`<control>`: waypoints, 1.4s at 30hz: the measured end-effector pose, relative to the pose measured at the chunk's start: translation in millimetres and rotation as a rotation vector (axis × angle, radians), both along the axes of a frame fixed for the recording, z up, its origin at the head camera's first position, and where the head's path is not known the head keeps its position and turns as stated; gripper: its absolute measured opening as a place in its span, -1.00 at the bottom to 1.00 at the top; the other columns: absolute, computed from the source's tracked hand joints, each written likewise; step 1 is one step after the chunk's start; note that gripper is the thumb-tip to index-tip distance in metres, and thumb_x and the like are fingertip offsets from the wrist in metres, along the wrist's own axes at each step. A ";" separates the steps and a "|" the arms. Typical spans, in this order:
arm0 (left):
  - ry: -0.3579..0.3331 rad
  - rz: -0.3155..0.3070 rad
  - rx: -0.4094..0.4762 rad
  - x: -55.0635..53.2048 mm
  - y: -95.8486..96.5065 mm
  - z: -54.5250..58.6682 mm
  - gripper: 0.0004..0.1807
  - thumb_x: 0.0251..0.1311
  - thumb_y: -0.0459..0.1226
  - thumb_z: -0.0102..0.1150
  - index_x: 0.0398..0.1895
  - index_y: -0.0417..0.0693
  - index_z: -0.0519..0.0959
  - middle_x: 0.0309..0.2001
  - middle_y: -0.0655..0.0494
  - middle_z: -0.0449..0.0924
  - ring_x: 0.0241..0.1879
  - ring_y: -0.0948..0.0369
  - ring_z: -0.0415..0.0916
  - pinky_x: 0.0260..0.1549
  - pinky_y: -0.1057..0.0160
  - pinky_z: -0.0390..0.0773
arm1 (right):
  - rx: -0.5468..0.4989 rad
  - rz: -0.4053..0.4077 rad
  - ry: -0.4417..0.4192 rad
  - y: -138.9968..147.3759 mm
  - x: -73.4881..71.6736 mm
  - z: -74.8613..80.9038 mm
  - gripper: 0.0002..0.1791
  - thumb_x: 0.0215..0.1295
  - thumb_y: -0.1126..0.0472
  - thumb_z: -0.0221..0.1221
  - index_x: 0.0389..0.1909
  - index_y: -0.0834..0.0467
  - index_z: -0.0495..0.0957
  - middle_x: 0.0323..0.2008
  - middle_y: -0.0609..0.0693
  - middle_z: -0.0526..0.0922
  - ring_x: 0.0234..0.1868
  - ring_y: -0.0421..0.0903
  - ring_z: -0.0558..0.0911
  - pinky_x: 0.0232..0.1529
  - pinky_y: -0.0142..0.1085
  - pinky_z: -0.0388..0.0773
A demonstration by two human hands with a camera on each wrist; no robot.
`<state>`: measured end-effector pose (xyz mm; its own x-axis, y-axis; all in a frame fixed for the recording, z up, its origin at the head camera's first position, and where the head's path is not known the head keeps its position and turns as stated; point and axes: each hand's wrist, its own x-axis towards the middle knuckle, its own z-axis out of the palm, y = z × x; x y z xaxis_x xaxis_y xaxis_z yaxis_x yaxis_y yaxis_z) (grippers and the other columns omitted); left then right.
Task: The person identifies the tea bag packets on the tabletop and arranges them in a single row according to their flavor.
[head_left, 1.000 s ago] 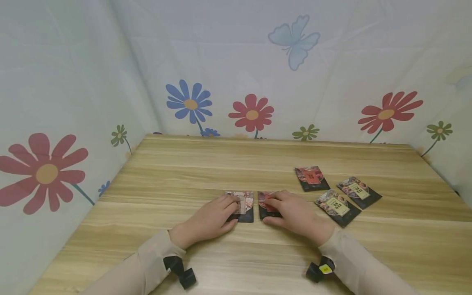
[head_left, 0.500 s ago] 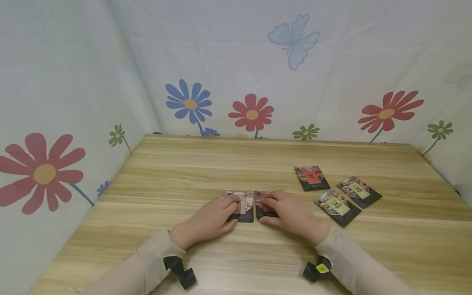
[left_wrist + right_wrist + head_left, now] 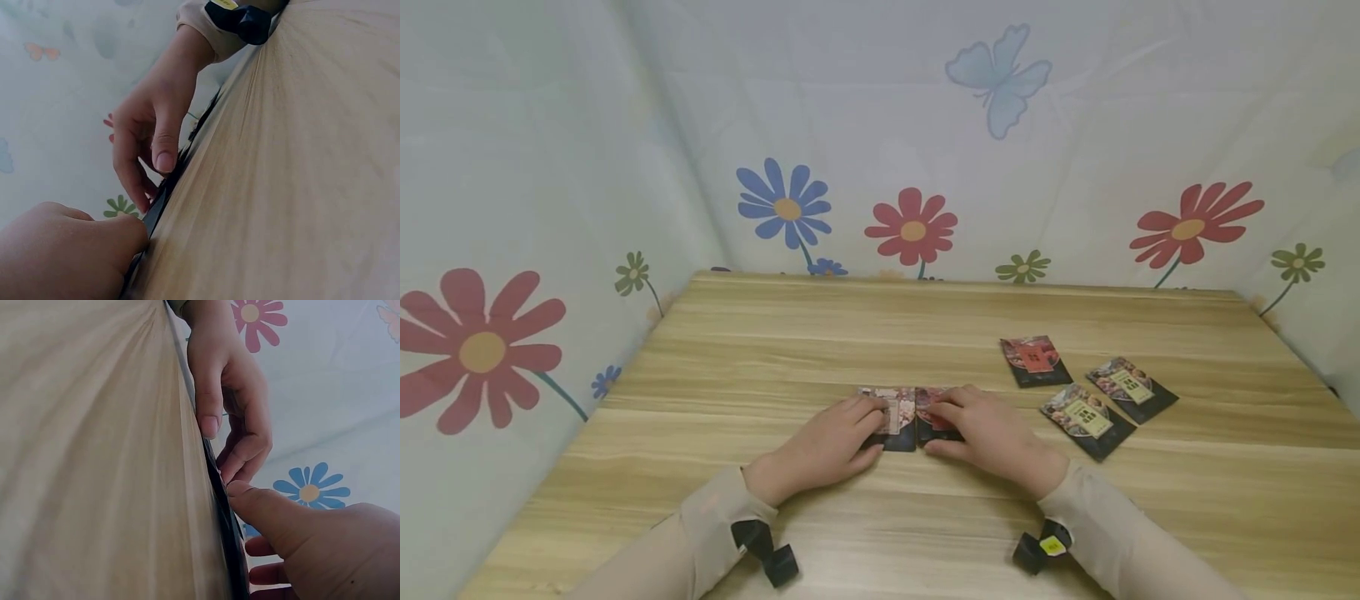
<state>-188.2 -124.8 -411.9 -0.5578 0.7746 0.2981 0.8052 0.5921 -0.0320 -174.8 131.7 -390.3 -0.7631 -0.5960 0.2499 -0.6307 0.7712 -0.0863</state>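
Two flat printed sachets lie side by side on the table in the head view, their facing edges nearly touching. My left hand [image 3: 831,442] rests on the pale-pink-patterned sachet [image 3: 906,410], covering its left part, with the thumb by the near edge. On the red-and-black sachet [image 3: 929,397] lie the fingers of my right hand [image 3: 996,433], which hides most of it. Seen low in the left wrist view, the right hand [image 3: 156,106] has loosely bent fingers. The right wrist view shows the left hand [image 3: 231,387] touching a dark sachet edge [image 3: 219,487].
To the right lie three more sachets: a red one [image 3: 1034,362] farther back and two with yellow labels, one nearer [image 3: 1088,422] and one farther right [image 3: 1131,390]. The wooden table [image 3: 760,333] meets a flower-printed cloth [image 3: 850,108] at its back and sides.
My right hand has slid the red-and-black sachet left, narrowing the gap to the other sachet. The left hand has stayed in place.
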 end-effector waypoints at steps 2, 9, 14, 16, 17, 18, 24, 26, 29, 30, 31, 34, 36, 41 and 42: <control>0.003 0.001 0.007 0.7 -0.7 1.1 -0.68 0.23 -0.10 0.13 -0.05 -0.07 0.52 0.12 -0.01 0.52 0.15 0.09 0.47 0.23 0.14 0.49 | -0.021 0.005 -0.002 0.1 -0.4 1.5 -0.38 0.15 -0.25 0.22 0.08 0.12 0.60 0.02 0.03 0.63 0.01 -0.03 0.62 0.03 -0.13 0.61; -0.009 0.017 0.010 3.4 -3.9 4.6 -0.68 0.23 -0.11 0.13 -0.05 -0.09 0.53 0.13 -0.03 0.52 0.17 0.07 0.46 0.24 0.12 0.47 | -0.058 -0.017 -0.004 8.4 -8.3 18.0 -0.48 0.18 -0.12 0.26 0.05 0.13 0.60 0.02 0.07 0.61 0.00 0.00 0.61 0.04 -0.13 0.62; -0.011 0.025 0.003 3.3 -4.9 4.0 -0.69 0.24 -0.10 0.13 -0.05 -0.07 0.53 0.13 -0.01 0.52 0.16 0.07 0.46 0.24 0.11 0.48 | -0.072 -0.108 -0.029 27.5 -17.3 29.2 -0.49 0.19 -0.06 0.27 0.09 0.15 0.58 0.10 0.15 0.59 0.12 0.12 0.56 0.13 0.02 0.55; -0.011 0.027 0.003 2.6 -4.7 3.4 -0.68 0.24 -0.09 0.13 -0.05 -0.07 0.53 0.13 -0.01 0.52 0.16 0.07 0.47 0.24 0.12 0.48 | -0.077 -0.138 -0.054 37.7 -21.5 30.2 -0.48 0.20 -0.02 0.27 0.11 0.18 0.56 0.13 0.21 0.56 0.16 0.18 0.53 0.18 0.07 0.50; -0.012 0.027 0.003 2.2 -4.5 3.1 -0.69 0.24 -0.09 0.13 -0.05 -0.06 0.53 0.13 0.00 0.53 0.16 0.08 0.47 0.23 0.12 0.48 | -0.080 -0.154 -0.068 43.0 -23.5 30.2 -0.48 0.20 -0.01 0.27 0.12 0.19 0.55 0.14 0.23 0.55 0.18 0.21 0.51 0.20 0.10 0.47; -0.011 0.027 0.004 1.8 -4.2 2.6 -0.69 0.23 -0.10 0.14 -0.05 -0.06 0.53 0.13 0.00 0.53 0.16 0.08 0.47 0.23 0.12 0.49 | -0.083 -0.165 -0.083 48.4 -25.7 29.8 -0.47 0.20 0.01 0.28 0.12 0.21 0.54 0.16 0.26 0.53 0.19 0.23 0.49 0.22 0.12 0.44; -0.007 0.020 0.004 0.4 -2.2 0.8 -0.69 0.23 -0.10 0.14 -0.05 -0.06 0.53 0.12 0.00 0.53 0.15 0.08 0.47 0.22 0.13 0.49 | -0.087 -0.214 -0.131 74.4 -34.3 29.3 -0.43 0.22 0.02 0.26 0.17 0.27 0.50 0.22 0.28 0.47 0.26 0.26 0.42 0.27 0.15 0.38; -0.009 0.016 0.006 0.5 -1.5 0.8 -0.69 0.24 -0.10 0.13 -0.05 -0.06 0.53 0.12 0.00 0.53 0.16 0.08 0.47 0.23 0.13 0.49 | -0.084 -0.244 -0.148 80.7 -35.7 30.3 -0.42 0.23 0.01 0.25 0.20 0.23 0.48 0.26 0.25 0.45 0.28 0.26 0.40 0.26 0.16 0.38; -0.010 0.012 0.006 0.8 -0.5 0.7 -0.68 0.24 -0.10 0.13 -0.04 -0.07 0.53 0.13 -0.01 0.52 0.16 0.08 0.46 0.23 0.13 0.48 | -0.078 -0.289 -0.186 89.8 -37.1 31.3 -0.40 0.25 0.01 0.23 0.25 0.20 0.43 0.31 0.27 0.38 0.31 0.30 0.35 0.26 0.21 0.36; -0.009 0.011 0.005 0.8 -0.2 0.6 -0.68 0.24 -0.11 0.13 -0.04 -0.08 0.53 0.13 -0.01 0.52 0.16 0.08 0.46 0.23 0.13 0.48 | -0.073 -0.301 -0.200 92.7 -37.4 31.2 -0.40 0.26 0.02 0.22 0.27 0.20 0.41 0.32 0.29 0.36 0.31 0.32 0.33 0.26 0.23 0.35; -0.008 0.010 0.005 0.7 0.1 0.3 -0.68 0.24 -0.11 0.13 -0.04 -0.08 0.53 0.13 -0.01 0.52 0.16 0.08 0.46 0.23 0.12 0.48 | -0.071 -0.316 -0.215 95.5 -37.7 31.1 -0.38 0.27 0.02 0.21 0.30 0.20 0.39 0.32 0.32 0.34 0.32 0.34 0.31 0.26 0.24 0.34; -0.004 0.007 0.003 0.3 1.0 -0.2 -0.68 0.24 -0.11 0.13 -0.03 -0.09 0.53 0.13 -0.02 0.52 0.16 0.08 0.46 0.23 0.13 0.48 | -0.070 -0.337 -0.262 102.0 -38.5 29.1 -0.35 0.29 0.03 0.19 0.34 0.21 0.32 0.33 0.38 0.29 0.32 0.39 0.28 0.28 0.27 0.29; -0.001 0.006 0.000 0.2 1.7 -0.5 -0.68 0.24 -0.11 0.13 -0.03 -0.09 0.53 0.13 -0.02 0.52 0.16 0.08 0.46 0.24 0.13 0.47 | -0.070 -0.349 -0.284 104.8 -38.9 27.0 -0.33 0.30 0.02 0.19 0.36 0.20 0.29 0.33 0.39 0.28 0.32 0.40 0.27 0.29 0.28 0.27; 0.002 0.006 -0.002 -0.9 1.4 -1.5 -0.67 0.24 -0.10 0.13 -0.03 -0.08 0.53 0.12 -0.01 0.52 0.16 0.08 0.46 0.24 0.14 0.47 | -0.070 -0.370 -0.307 107.8 -41.0 21.1 -0.32 0.30 0.02 0.18 0.38 0.17 0.27 0.32 0.40 0.30 0.31 0.41 0.30 0.26 0.29 0.29; 0.002 0.005 -0.002 -1.1 1.2 -1.6 -0.67 0.24 -0.10 0.13 -0.03 -0.08 0.53 0.12 -0.01 0.53 0.15 0.08 0.46 0.24 0.14 0.47 | -0.069 -0.372 -0.307 108.4 -41.4 19.7 -0.33 0.30 0.02 0.18 0.38 0.18 0.27 0.32 0.40 0.31 0.30 0.40 0.31 0.26 0.29 0.30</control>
<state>-189.3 -123.6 -413.5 -0.5613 0.7722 0.2978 0.8020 0.5963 -0.0345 -216.2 240.1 -370.5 -0.9658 -0.2592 0.0092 -0.2511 0.9254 -0.2839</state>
